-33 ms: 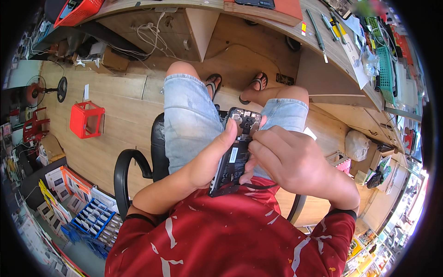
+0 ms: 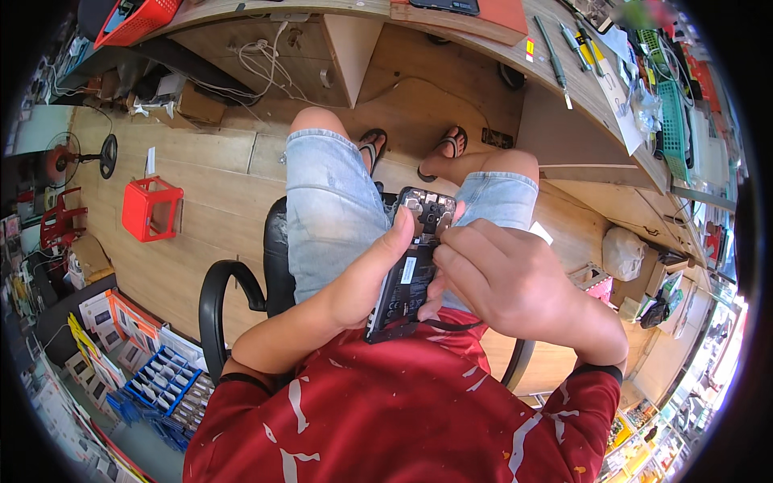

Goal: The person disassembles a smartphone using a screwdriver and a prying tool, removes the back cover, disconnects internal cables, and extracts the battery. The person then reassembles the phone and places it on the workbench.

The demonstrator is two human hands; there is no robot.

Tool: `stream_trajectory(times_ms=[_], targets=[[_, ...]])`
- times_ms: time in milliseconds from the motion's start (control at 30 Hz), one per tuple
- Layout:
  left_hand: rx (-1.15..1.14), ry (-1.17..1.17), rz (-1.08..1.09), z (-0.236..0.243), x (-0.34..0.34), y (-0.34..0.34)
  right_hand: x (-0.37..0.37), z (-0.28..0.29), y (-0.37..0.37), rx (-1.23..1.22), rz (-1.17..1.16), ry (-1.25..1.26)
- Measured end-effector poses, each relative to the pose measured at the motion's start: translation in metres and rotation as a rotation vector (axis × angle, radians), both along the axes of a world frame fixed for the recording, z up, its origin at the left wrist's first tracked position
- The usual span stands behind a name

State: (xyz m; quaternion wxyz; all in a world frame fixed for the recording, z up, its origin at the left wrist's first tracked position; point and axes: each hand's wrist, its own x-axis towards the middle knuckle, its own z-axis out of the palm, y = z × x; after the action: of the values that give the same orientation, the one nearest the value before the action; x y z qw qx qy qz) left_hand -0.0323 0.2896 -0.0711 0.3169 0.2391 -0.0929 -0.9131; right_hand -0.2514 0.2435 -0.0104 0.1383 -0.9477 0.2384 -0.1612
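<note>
Opened phone: over lap, innards up, prob. for access | L hand: part-curled, gripping phone's L edge, thumb along rim, prob. to steady it | R hand: fingers bent close at R edge; held item, can't tell

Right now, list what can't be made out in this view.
- Opened phone, underside: head view, turned away from the camera.
- What the right hand may pinch: head view, hidden by its own fingers.
- Dark phone, far end: head view, cut off by the upper edge.
- White bag, contents: head view, hidden by the bag.
</note>
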Motion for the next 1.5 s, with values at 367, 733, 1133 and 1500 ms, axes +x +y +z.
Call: stream_trajectory(times_ms=[367, 733, 1133, 1500], targets=[[-0.085, -0.058, 0.017, 0.0, 0.0, -0.007, 0.007, -0.015, -0.015, 0.071, 0.046, -0.063], [-0.038, -0.009, -0.014, -0.003, 0.004, -0.007, 0.006, -0.023, -0.014, 0.162, 0.035, -0.166], [-0.02, 0.018, -0.009, -0.001, 0.009, -0.01, 0.0, -0.012, -0.015, 0.296, -0.024, -0.169], [-0.054, 0.153, -0.019, -0.014, 0.013, -0.008, 0.002, -0.015, -0.016, 0.305, -0.036, -0.226]])
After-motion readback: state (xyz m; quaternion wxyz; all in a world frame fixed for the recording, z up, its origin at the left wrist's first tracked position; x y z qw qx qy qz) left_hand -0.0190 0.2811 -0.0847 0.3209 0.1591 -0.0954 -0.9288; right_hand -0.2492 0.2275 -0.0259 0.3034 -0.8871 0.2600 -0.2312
